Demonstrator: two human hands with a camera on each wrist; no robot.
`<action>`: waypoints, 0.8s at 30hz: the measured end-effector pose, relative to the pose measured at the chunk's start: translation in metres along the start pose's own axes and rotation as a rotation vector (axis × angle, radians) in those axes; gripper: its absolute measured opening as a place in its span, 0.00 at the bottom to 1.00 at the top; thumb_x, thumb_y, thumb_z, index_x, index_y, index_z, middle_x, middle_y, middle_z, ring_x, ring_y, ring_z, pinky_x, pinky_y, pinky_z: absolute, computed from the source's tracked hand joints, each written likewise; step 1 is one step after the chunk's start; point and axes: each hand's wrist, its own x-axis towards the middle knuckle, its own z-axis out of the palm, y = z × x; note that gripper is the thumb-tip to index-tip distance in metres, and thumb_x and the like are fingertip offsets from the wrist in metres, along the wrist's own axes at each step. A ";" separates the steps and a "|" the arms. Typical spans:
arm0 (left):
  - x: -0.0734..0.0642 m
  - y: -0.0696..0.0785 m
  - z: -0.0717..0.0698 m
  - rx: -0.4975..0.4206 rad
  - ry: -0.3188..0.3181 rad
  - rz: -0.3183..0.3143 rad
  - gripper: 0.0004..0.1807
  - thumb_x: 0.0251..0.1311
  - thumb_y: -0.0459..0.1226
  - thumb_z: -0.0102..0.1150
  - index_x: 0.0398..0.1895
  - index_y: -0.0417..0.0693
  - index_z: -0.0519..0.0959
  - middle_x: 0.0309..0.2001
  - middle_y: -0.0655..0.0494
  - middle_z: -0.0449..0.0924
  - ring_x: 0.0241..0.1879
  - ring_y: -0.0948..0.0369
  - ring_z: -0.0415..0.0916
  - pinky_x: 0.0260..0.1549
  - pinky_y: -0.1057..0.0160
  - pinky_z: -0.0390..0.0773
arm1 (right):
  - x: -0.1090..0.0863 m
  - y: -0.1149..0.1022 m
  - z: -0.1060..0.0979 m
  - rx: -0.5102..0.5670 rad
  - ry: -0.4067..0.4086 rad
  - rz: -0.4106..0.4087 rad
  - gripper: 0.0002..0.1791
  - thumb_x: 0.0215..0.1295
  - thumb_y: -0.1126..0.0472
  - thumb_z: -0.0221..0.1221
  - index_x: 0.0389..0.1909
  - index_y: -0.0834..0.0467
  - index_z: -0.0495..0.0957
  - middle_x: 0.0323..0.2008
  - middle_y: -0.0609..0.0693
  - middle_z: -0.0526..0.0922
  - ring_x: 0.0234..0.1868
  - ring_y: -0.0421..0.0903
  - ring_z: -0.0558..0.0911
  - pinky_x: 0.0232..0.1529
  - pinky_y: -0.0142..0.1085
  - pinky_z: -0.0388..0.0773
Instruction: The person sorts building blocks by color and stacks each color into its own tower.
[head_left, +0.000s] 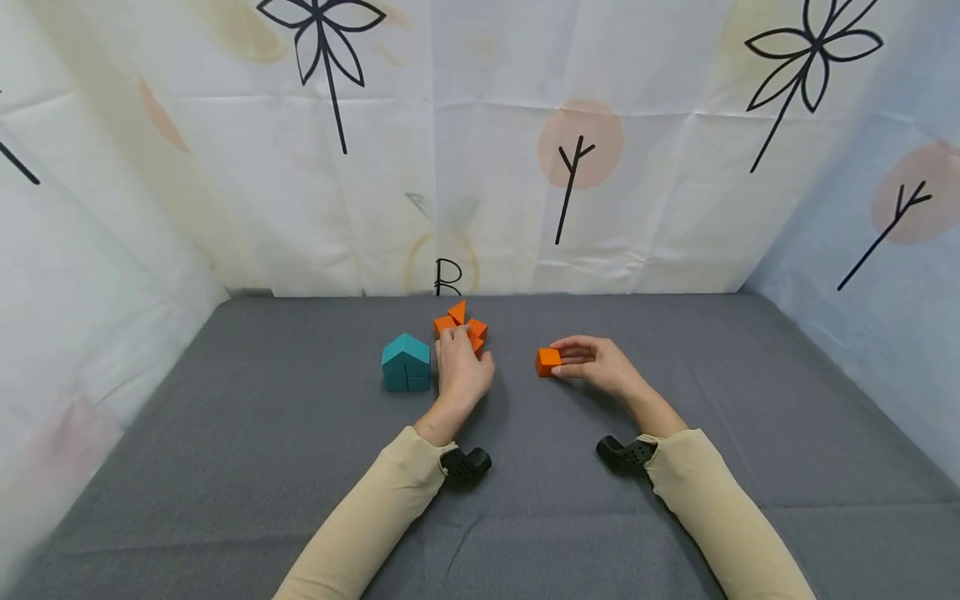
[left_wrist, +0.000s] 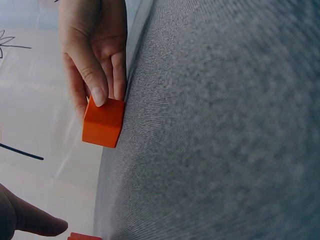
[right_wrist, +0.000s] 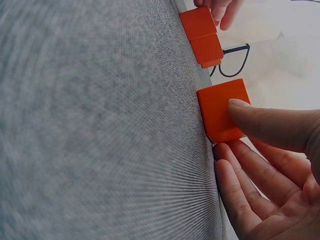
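While right hand [head_left: 606,368] pinches one orange block [head_left: 548,362] at its nine o'clock on table [head_left: 525,500], left hand [head_left: 462,375] meets at least four orange pieces [head_left: 477,330] at twelve; left grip: cannot tell. One teal house-shaped stack [head_left: 406,367] at left hand's nine.

On my feed, the left grip [head_left: 462,371] hides part of the orange blocks [head_left: 477,328], so I can't count them or tell whether it pinches one. In the left wrist view, the bottom edge crops one block [left_wrist: 84,237] to a sliver, and the near surface [left_wrist: 240,135] blurs.
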 end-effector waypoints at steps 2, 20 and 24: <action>0.001 -0.001 0.000 0.000 -0.008 -0.010 0.25 0.59 0.28 0.58 0.60 0.33 0.69 0.57 0.38 0.67 0.54 0.44 0.65 0.55 0.49 0.70 | 0.000 0.000 0.000 0.000 -0.002 -0.002 0.24 0.60 0.64 0.64 0.57 0.66 0.75 0.54 0.65 0.79 0.55 0.58 0.79 0.54 0.46 0.76; 0.002 -0.002 0.006 -0.028 -0.020 -0.031 0.17 0.56 0.25 0.61 0.49 0.33 0.75 0.48 0.38 0.73 0.51 0.44 0.72 0.54 0.51 0.74 | -0.001 0.000 0.000 0.006 0.002 -0.002 0.24 0.61 0.64 0.64 0.58 0.66 0.75 0.55 0.65 0.78 0.56 0.58 0.78 0.54 0.46 0.76; 0.000 0.001 0.007 -0.023 -0.043 -0.020 0.17 0.57 0.26 0.60 0.50 0.35 0.75 0.49 0.39 0.73 0.51 0.45 0.72 0.53 0.52 0.75 | -0.001 -0.001 0.000 0.005 0.003 -0.004 0.24 0.61 0.64 0.64 0.58 0.66 0.74 0.55 0.66 0.78 0.56 0.59 0.78 0.54 0.46 0.76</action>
